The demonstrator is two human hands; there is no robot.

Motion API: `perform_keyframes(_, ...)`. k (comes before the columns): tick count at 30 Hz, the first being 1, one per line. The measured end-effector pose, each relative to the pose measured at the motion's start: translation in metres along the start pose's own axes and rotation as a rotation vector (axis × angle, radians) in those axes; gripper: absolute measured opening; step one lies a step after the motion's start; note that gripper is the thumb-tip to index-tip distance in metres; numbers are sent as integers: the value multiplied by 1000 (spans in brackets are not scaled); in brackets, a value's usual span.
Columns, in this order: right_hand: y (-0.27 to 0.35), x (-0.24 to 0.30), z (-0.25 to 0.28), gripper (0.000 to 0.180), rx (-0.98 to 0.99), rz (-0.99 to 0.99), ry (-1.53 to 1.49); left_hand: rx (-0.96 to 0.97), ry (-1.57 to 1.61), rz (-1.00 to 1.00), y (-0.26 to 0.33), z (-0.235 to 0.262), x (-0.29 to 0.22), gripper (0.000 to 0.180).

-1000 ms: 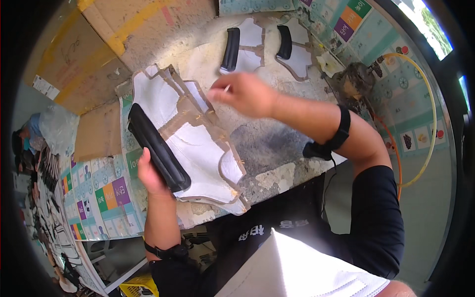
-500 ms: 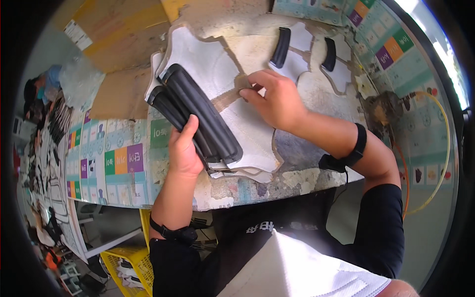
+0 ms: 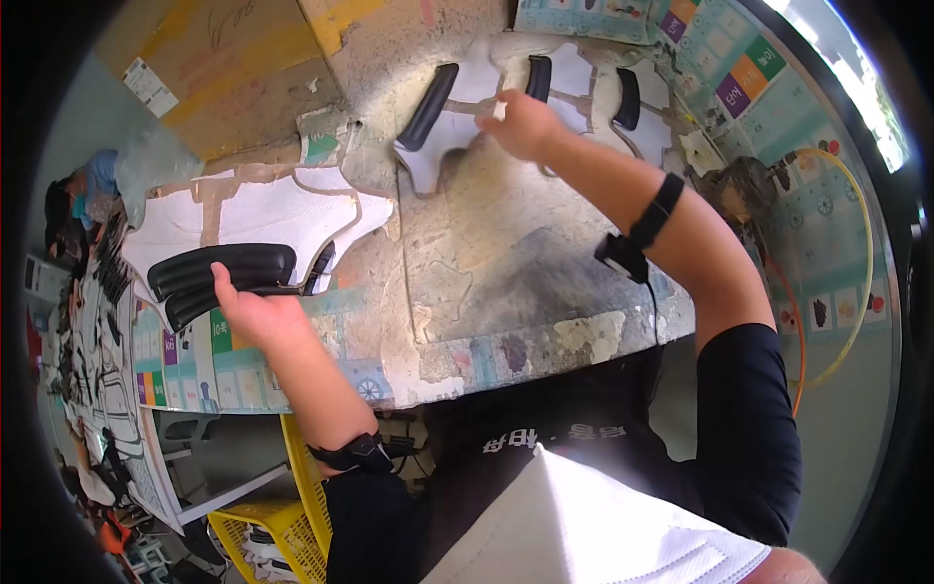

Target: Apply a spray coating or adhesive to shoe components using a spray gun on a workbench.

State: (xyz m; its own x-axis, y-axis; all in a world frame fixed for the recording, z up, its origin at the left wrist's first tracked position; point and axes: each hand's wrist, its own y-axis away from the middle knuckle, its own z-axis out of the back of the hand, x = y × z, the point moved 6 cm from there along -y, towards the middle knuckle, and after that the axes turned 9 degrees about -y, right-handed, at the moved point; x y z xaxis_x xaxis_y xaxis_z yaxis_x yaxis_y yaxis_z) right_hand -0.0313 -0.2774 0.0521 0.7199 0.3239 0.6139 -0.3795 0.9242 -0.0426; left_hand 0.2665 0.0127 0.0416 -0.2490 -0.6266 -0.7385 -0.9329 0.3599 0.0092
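Observation:
My left hand (image 3: 258, 311) grips a small stack of white shoe uppers (image 3: 277, 209) at the left of the table. Its thumb lies over their black padded collars (image 3: 219, 268); the other fingers are hidden beneath. Farther off, my right hand (image 3: 525, 125) pinches the tan middle seam of a single white shoe upper (image 3: 452, 131), which has a black padded collar at its left end. That piece lies on or just over the table and is partly blurred. To its right are two similar pieces, a middle shoe upper (image 3: 569, 68) partly behind my hand and a right-hand shoe upper (image 3: 650, 88).
The worn, stained table (image 3: 486, 282) has a peeling front edge. Cardboard (image 3: 233, 68) stands at the back left. A machine part (image 3: 744, 190) with a yellow hose (image 3: 869, 243) is at the right. Below left sits a yellow basket (image 3: 277, 530).
My left hand has swung the stack left and turned it. My right hand has moved away and up with one upper, bringing it beside the two at the back.

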Motion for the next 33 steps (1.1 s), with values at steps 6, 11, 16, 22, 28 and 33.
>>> perform_keyframes(6, 112, 26, 31, 59, 218, 160, -753, 258, -299, 360, 61, -38, 35, 51)
perform_keyframes(11, 190, -11, 24, 44, 225, 33, -504, 790, -349, 727, 163, -54, 88, 51)
perform_keyframes(16, 235, -72, 30, 35, 70, -220, -857, 955, -313, 862, 174, -67, 101, 32)
perform_keyframes(22, 259, -80, 33, 24, -125, -98, -1331, 989, -565, 547, 147, -69, 82, 25)
perform_keyframes(28, 277, -49, 17, 23, -60, -208, -1489, 1125, -1239, 222, 5, -30, 3, 46)
perform_keyframes(33, 276, -37, -45, 24, 206, -454, -1361, 948, -1789, -558, -48, -1, -28, 53)
